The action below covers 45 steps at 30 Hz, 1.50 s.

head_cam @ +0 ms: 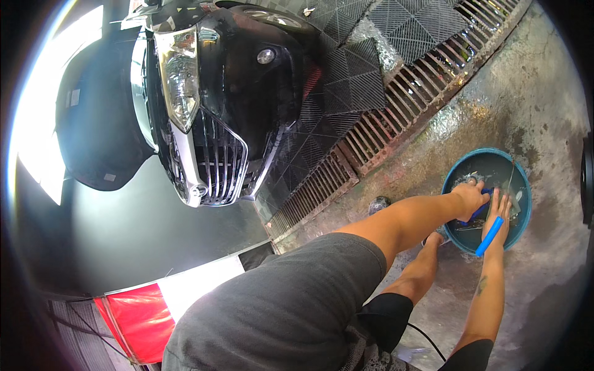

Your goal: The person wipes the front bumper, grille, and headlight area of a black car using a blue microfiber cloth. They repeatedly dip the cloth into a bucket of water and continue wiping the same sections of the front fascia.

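Note:
Both of my hands are down in a round teal basin [529, 204] of cloudy water on the wet concrete floor. My left hand [466, 199] is curled around a dark blue cloth [478, 212], partly hidden by the fingers. Beside it, my right hand [498, 218] lies with its fingers stretched out over the water at the cloth's edge. Whether it grips part of the cloth is hidden. A bright blue wristband [489, 236] circles my right wrist. Pale suds or scraps float around the fingertips.
A black car [260, 92] with a chrome grille [218, 162] stands at upper left on black floor tiles [352, 79]. A rusty drain grate [394, 106] runs between car and basin. My bare leg [417, 273] is near the basin. A black cable [427, 338] curves along the floor.

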Available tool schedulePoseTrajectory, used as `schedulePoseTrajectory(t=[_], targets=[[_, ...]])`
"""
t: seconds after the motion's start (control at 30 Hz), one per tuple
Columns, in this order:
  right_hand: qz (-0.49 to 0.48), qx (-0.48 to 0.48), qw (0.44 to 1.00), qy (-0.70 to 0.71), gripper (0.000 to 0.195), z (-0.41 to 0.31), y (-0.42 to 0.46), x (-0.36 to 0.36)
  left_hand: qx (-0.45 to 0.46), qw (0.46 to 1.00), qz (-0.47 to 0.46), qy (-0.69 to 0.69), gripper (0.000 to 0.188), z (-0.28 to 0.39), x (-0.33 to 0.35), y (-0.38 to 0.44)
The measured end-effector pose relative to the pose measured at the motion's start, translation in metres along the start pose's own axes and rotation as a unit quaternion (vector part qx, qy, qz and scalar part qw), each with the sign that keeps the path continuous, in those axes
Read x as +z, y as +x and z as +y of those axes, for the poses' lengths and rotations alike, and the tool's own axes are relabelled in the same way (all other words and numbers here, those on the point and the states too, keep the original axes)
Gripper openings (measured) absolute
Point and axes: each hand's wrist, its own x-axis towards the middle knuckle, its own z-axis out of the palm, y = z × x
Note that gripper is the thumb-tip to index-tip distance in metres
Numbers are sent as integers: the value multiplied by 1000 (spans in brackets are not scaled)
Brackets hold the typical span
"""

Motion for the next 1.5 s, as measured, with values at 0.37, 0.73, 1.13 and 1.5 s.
schedulePoseTrajectory(t=[0.37,0.73,1.13,1.5], targets=[[-131,92,984,-75,55,-9,30,5,-40,993,-72,83,98,-13,31,49],[13,-59,985,161,57,28,15,88,-94,993,66,41,57,-44,102,50],[19,133,597,791,70,0,-49,-54,-255,863,-20,-435,77,-20,-48,-63],[197,241,593,743,62,-61,-204,-107,123,261,-99,-952,31,-19,-10,-140]])
